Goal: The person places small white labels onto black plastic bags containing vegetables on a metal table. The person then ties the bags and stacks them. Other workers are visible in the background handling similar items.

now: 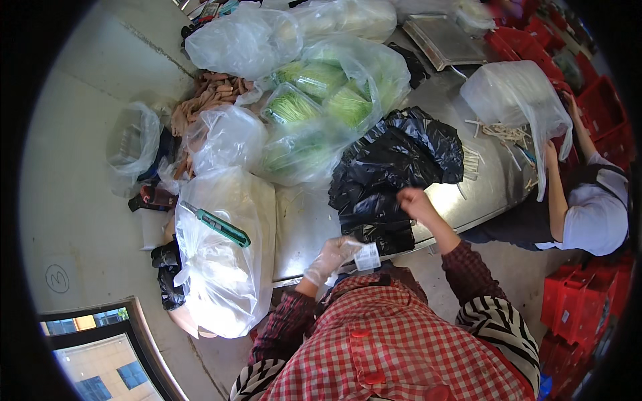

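Observation:
My left hand (335, 255), in a clear plastic glove, holds a small white label (367, 257) with printing on it, close to the table's front edge. My right hand (417, 204) is bare and raised over a crumpled black plastic bag (386, 175), its fingers curled. Whether anything is pinched in those fingers is hidden. Pale cut stalks (471, 163) stick out beyond the bag's right side. Left of the bag, a large translucent bag (326, 128) holds several wrapped bundles of green vegetables (348, 105).
A green utility knife (223, 228) lies on a tied, full white plastic bag (225, 285) at left. Across the metal table (301, 215), another person's arms (556, 185) reach to a translucent bag (506, 90). A metal scale-like platform (446, 40) stands behind. Red crates (577, 301) are stacked at right.

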`<state>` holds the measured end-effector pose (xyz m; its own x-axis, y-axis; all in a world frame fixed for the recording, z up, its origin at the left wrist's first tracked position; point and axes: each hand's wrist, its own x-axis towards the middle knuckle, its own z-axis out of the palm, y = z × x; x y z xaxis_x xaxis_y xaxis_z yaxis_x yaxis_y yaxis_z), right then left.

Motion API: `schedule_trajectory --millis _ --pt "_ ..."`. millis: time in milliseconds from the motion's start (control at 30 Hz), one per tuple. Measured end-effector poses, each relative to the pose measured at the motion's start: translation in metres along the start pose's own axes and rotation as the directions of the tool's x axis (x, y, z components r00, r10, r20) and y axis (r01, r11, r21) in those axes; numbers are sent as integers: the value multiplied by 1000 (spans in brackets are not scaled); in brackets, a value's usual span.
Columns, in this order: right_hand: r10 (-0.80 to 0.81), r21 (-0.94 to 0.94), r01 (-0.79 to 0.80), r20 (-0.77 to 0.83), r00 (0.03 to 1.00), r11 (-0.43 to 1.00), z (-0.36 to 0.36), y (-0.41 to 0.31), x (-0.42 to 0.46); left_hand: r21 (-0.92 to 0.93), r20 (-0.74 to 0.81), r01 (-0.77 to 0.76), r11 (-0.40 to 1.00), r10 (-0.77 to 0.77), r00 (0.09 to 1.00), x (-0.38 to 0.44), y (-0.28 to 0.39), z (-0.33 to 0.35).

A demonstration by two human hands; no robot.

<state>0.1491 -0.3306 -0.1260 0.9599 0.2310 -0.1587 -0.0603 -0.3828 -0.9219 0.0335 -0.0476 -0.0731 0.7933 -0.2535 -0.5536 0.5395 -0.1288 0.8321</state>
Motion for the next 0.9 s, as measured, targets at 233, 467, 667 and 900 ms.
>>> schedule_trajectory --millis 233,467,667,900 --pt "-643 -374 609 41 765 700 13 -84 -24 387 -350 113 915 32 936 63 -47 10" --pt "-337 -466 572 495 801 675 75 2 -79 128 -266 50 991 -14 964 61 -78 -1" --pt "-308 -484 534 471 827 694 78 8 -81 603 14 88 793 -121 992 26 -60 -42" --pt "-301 -517 522 453 839 679 81 6 -83 621 -197 75 780 62 978 55 -60 8"
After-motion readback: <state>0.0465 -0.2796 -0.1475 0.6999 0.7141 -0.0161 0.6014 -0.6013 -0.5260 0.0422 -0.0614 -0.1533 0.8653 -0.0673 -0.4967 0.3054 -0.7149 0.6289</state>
